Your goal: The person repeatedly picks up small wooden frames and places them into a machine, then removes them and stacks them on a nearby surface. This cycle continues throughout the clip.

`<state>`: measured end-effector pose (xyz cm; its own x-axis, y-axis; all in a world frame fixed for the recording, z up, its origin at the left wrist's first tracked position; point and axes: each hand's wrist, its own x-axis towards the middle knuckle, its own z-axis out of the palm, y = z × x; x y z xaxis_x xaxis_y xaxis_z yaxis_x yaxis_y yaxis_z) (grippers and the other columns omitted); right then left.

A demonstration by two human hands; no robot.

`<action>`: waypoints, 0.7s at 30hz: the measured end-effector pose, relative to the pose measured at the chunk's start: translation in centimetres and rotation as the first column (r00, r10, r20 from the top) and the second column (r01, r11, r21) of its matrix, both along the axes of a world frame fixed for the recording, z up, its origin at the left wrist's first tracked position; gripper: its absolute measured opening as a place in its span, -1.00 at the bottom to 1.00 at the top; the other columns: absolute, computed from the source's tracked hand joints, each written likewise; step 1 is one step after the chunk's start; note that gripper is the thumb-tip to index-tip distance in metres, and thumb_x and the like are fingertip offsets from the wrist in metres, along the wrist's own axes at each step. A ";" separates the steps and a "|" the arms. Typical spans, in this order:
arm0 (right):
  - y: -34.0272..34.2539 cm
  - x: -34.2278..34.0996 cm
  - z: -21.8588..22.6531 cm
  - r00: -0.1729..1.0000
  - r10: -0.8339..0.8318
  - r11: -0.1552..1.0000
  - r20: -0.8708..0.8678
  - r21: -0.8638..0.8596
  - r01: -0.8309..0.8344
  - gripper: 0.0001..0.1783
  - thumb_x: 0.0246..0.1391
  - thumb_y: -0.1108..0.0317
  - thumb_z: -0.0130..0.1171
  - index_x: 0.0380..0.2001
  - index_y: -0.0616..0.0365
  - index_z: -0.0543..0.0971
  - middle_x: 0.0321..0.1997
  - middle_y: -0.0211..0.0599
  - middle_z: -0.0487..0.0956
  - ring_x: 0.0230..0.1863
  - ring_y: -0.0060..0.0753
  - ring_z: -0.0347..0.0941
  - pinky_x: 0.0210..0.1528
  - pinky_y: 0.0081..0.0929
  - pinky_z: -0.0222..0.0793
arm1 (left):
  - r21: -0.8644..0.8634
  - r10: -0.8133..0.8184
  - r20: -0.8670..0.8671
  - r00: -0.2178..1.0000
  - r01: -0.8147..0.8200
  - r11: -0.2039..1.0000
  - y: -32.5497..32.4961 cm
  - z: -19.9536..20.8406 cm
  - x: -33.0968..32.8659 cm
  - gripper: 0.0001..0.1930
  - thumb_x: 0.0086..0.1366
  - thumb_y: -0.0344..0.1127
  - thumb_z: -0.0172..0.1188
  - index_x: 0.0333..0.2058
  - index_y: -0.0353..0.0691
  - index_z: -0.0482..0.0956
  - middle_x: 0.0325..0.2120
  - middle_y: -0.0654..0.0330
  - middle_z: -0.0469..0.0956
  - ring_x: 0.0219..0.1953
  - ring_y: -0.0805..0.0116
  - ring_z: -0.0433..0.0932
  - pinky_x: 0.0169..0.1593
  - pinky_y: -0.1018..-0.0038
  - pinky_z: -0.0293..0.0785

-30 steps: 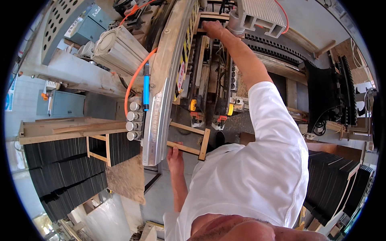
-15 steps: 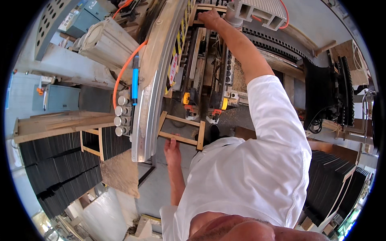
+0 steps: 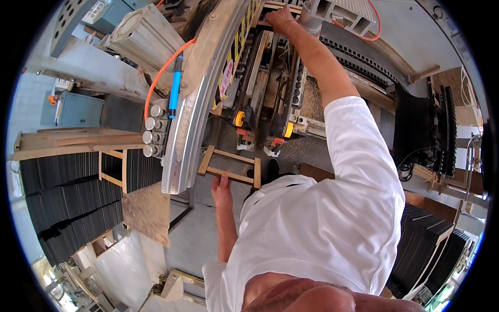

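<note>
My left hand (image 3: 222,193) grips the near rail of a small rectangular wooden frame (image 3: 257,173), holding it low in front of my body beside the machine's rail end. At the far end of the machine (image 3: 259,67), my stretched-out right hand (image 3: 280,21) is closed over a second wooden frame (image 3: 294,9). Part of that far frame lies behind the hand and a grey cylinder, and the fingertips are partly hidden. Between the two frames run the machine's parallel rails, with yellow knobs at their near ends.
A metal-edged beam (image 3: 182,140) with an orange hose and a blue pen borders the machine on the left. Stacks of dark frames (image 3: 78,208) stand at the left, one light frame (image 3: 123,171) against them. More dark stacks (image 3: 421,244) stand at right.
The view has shifted slightly, so the beam and stacks sit a little further left. Both hands keep their holds; the near frame looks slightly higher in the picture.
</note>
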<state>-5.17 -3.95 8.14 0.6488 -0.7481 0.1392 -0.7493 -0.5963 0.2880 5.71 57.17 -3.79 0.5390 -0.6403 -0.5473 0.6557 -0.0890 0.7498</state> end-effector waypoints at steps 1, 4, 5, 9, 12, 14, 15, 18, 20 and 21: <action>-1.5 -0.7 -1.2 0.999 -0.005 1.000 0.032 -0.015 0.005 -0.66 0.02 0.46 0.25 -0.10 -0.14 0.58 -0.02 -0.33 0.57 0.04 -0.17 0.50 -0.08 -0.10 0.53 | 0.002 -0.022 0.018 1.000 0.022 1.000 -0.5 0.0 -0.1 -0.68 0.32 -0.36 0.15 -0.01 -0.38 0.41 -0.06 0.14 0.47 0.04 0.30 0.46 0.16 0.38 0.36; -2.7 0.0 -1.5 0.997 0.001 0.998 -0.071 0.056 0.003 -0.68 0.06 0.28 0.21 -0.06 -0.11 0.57 0.02 -0.26 0.54 0.10 -0.09 0.44 0.01 0.00 0.40 | 0.055 0.007 0.020 1.000 -0.008 0.998 -0.9 0.2 -0.5 -0.69 0.32 -0.36 0.14 -0.02 -0.38 0.41 -0.06 0.15 0.46 0.05 0.31 0.46 0.16 0.39 0.35; -1.9 0.7 0.2 0.987 0.004 0.992 -0.164 0.128 0.017 -0.62 0.07 0.15 0.18 -0.03 -0.04 0.56 0.03 -0.15 0.53 0.14 -0.02 0.39 0.09 0.07 0.29 | 0.059 0.020 0.028 0.999 -0.021 0.998 -0.8 0.1 -0.7 -0.70 0.32 -0.36 0.14 -0.03 -0.38 0.42 -0.06 0.15 0.47 0.04 0.32 0.46 0.16 0.39 0.35; -0.4 0.5 1.6 0.981 -0.013 0.984 -0.192 0.171 0.046 -0.56 0.08 0.06 0.15 -0.01 0.00 0.55 0.07 -0.07 0.49 0.17 0.03 0.34 0.18 0.19 0.15 | 0.083 0.007 0.052 0.999 -0.011 0.996 -1.4 0.1 -1.3 -0.73 0.32 -0.34 0.14 -0.08 -0.38 0.44 -0.09 0.14 0.50 0.00 0.35 0.47 0.13 0.41 0.36; 0.7 0.3 2.0 0.983 -0.011 0.997 -0.183 0.079 0.026 -0.63 0.07 0.13 0.16 -0.05 -0.05 0.57 0.01 -0.14 0.52 0.12 0.01 0.38 0.19 0.24 0.12 | 0.087 -0.006 0.062 0.998 0.001 0.996 -1.5 -0.5 -1.6 -0.70 0.33 -0.32 0.15 -0.03 -0.36 0.43 -0.12 0.14 0.54 -0.02 0.36 0.49 0.07 0.42 0.38; 1.2 0.1 2.4 0.984 -0.012 0.999 -0.180 0.029 0.018 -0.67 0.07 0.18 0.17 -0.08 -0.07 0.58 -0.03 -0.18 0.54 0.09 -0.01 0.40 0.20 0.28 0.11 | 0.083 -0.007 0.066 0.998 0.001 0.997 -1.7 -0.8 -1.7 -0.67 0.33 -0.32 0.15 0.00 -0.34 0.42 -0.13 0.14 0.55 -0.02 0.35 0.50 0.05 0.42 0.39; 1.4 0.0 2.6 0.984 -0.012 1.000 -0.178 0.009 0.013 -0.69 0.07 0.20 0.17 -0.09 -0.09 0.59 -0.05 -0.21 0.55 0.08 -0.02 0.42 0.21 0.30 0.10 | 0.085 -0.004 0.066 0.998 -0.002 0.996 -1.7 -0.9 -1.8 -0.67 0.33 -0.32 0.15 0.00 -0.34 0.42 -0.12 0.14 0.55 -0.02 0.35 0.51 0.05 0.42 0.39; 2.1 -0.3 3.0 0.984 -0.014 0.999 -0.179 -0.034 0.008 -0.73 0.06 0.27 0.19 -0.13 -0.13 0.61 -0.11 -0.27 0.58 0.03 -0.04 0.45 0.22 0.35 0.07 | 0.083 0.005 0.069 0.998 -0.011 0.996 -1.3 -1.2 -2.1 -0.68 0.33 -0.32 0.15 0.00 -0.34 0.42 -0.11 0.14 0.55 -0.02 0.36 0.51 0.05 0.41 0.39; 2.8 0.0 3.6 0.982 -0.012 0.998 -0.187 -0.066 -0.001 -0.75 0.06 0.32 0.19 -0.15 -0.16 0.62 -0.15 -0.32 0.60 0.00 -0.05 0.48 0.23 0.38 0.06 | 0.076 0.019 0.070 0.997 -0.025 0.997 -1.2 -1.4 -2.3 -0.68 0.33 -0.32 0.15 0.00 -0.33 0.43 -0.11 0.16 0.55 -0.03 0.36 0.51 0.05 0.41 0.39; 2.9 0.1 3.6 0.984 -0.009 0.997 -0.180 -0.076 -0.005 -0.75 0.05 0.35 0.20 -0.17 -0.17 0.63 -0.17 -0.34 0.61 -0.01 -0.06 0.49 0.23 0.40 0.05 | 0.075 0.027 0.070 0.997 -0.032 0.997 -1.0 -1.6 -2.4 -0.68 0.33 -0.32 0.15 -0.01 -0.32 0.43 -0.11 0.17 0.55 -0.03 0.36 0.51 0.04 0.41 0.39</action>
<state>-5.07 -1.01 11.76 0.6671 -0.7410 0.0765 -0.6822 -0.5665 0.4622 3.27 56.18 -5.34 0.5948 -0.5815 -0.5549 0.6060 -0.1291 0.7849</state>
